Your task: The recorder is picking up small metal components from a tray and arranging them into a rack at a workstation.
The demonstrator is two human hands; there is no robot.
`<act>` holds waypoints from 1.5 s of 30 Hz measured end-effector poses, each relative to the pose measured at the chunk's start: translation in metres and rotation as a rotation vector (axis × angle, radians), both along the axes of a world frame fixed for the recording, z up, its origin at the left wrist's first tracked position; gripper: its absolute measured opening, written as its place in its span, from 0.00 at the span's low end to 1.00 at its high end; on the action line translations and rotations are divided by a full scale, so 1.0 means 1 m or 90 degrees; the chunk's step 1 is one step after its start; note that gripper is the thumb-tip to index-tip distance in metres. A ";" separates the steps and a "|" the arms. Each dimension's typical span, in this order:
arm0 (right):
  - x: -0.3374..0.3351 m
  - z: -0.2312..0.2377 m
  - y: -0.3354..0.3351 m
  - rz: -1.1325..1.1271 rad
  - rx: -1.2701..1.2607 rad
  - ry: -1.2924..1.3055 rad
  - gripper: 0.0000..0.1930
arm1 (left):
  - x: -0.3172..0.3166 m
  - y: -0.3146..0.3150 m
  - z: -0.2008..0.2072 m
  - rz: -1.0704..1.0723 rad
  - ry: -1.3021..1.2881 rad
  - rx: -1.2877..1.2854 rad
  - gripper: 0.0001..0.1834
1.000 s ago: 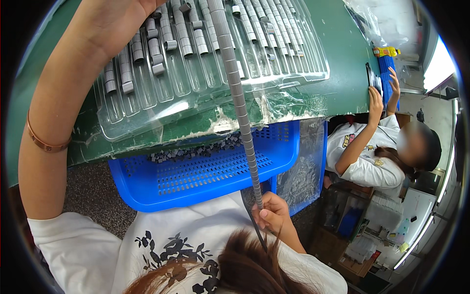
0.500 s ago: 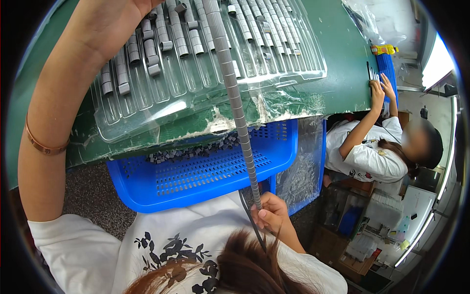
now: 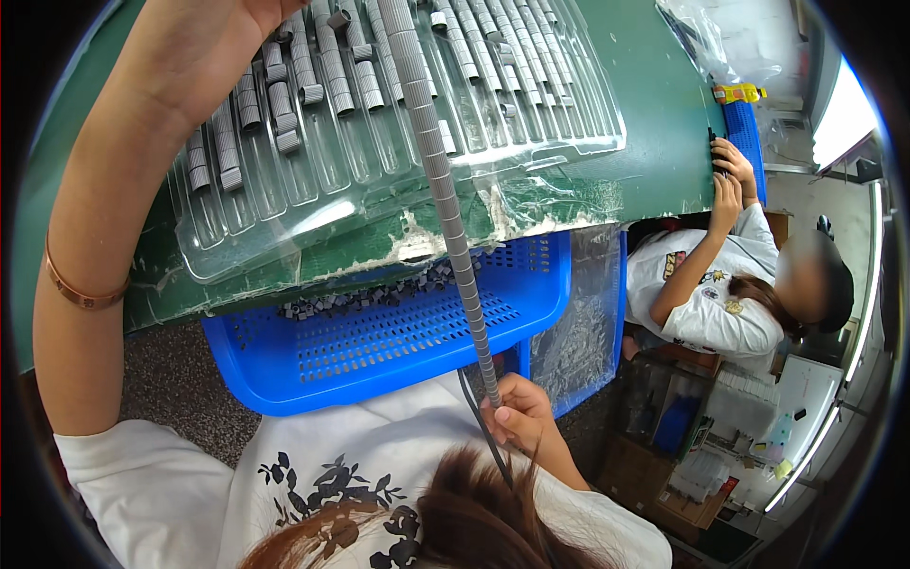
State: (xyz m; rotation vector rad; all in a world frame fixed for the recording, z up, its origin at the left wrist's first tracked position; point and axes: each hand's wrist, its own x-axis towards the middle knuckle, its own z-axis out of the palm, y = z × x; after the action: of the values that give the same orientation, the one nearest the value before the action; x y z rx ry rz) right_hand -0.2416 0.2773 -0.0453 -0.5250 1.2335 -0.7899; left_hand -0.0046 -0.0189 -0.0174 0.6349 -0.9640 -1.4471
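Note:
My right hand (image 3: 523,413) pinches the lower end of a long rod (image 3: 444,185) made up of grey ribbed sleeves set end to end. From that hand the rod slants up and out past the top edge. A thin dark strip (image 3: 482,417) hangs beside its lower end. My left hand (image 3: 213,38) reaches over the tray's upper left, its fingers mostly cut off by the top edge, so their grip is hidden. Beneath the rod lies a clear plastic tray (image 3: 327,175) with long grooves. Rows of short grey ribbed sleeves (image 3: 336,81) fill part of them.
The green table (image 3: 654,175) has a chipped, taped front edge. Below it sits a blue perforated basket (image 3: 398,379) with many small dark and grey pieces. At the right, a co-worker (image 3: 711,294) handles something dark by a blue basket (image 3: 743,128) and a yellow bottle (image 3: 737,93).
The rod and my right hand have shifted slightly left; the pinch stays closed. Tray and basket sit a little further left in view. The co-worker's hands have come together.

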 end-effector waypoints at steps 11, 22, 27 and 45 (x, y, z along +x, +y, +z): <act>0.003 -0.010 0.010 -0.024 0.006 -0.027 0.07 | 0.013 0.004 0.013 -0.034 -0.023 0.034 0.05; 0.000 -0.022 0.022 -0.058 0.014 -0.008 0.08 | -0.002 0.023 0.024 -0.003 -0.037 -0.002 0.07; -0.002 -0.020 0.019 -0.063 0.016 -0.006 0.08 | 0.028 -0.010 -0.016 -0.160 -0.099 -0.138 0.17; -0.006 -0.024 0.032 0.001 0.043 -0.037 0.12 | 0.031 -0.005 -0.016 -0.087 -0.104 -0.043 0.21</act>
State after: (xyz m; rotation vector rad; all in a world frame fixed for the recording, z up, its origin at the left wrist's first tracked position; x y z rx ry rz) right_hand -0.2480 0.3094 -0.0690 -0.4443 1.2015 -0.7540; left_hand 0.0266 -0.0234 -0.0334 0.6556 -1.1983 -1.4923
